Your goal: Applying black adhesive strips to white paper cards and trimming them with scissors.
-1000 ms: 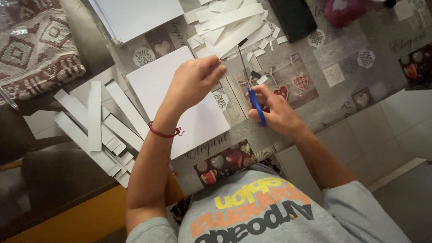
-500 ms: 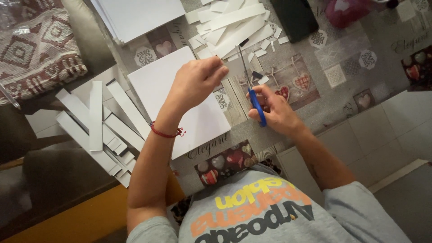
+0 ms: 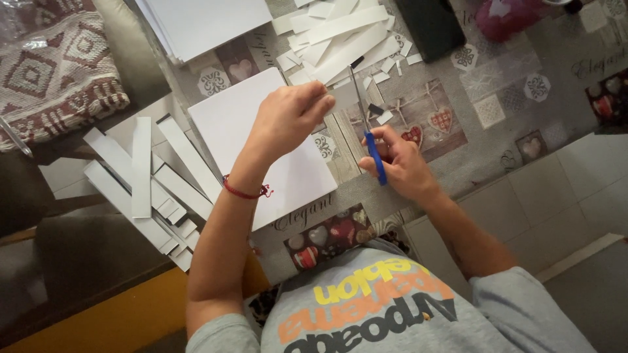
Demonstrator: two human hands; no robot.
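Right hand (image 3: 400, 163) is closing its fingers through the blue plastic handles of a pair of scissors (image 3: 367, 124), whose thin metal blades are pointing up and away from the body and meeting the edge of a small white paper strip (image 3: 343, 97). Left hand (image 3: 291, 114), wearing a thin red cord bracelet (image 3: 243, 192) at the wrist, is pinching that strip between fingertips and thumb, holding it just above the table beside the blades. Directly beneath the left hand is lying a square white paper sheet (image 3: 261, 144) on a patterned tablecloth (image 3: 497, 111) printed with hearts and ornaments. Beyond the scissors is lying a loose pile of cut white strips and small scraps (image 3: 343, 36); to the left, over the table edge, is resting a second heap of long white strips (image 3: 147, 176). A stack of white sheets (image 3: 203, 23) is sitting at the top, with a dark flat rectangular object (image 3: 432, 26) well to its right.
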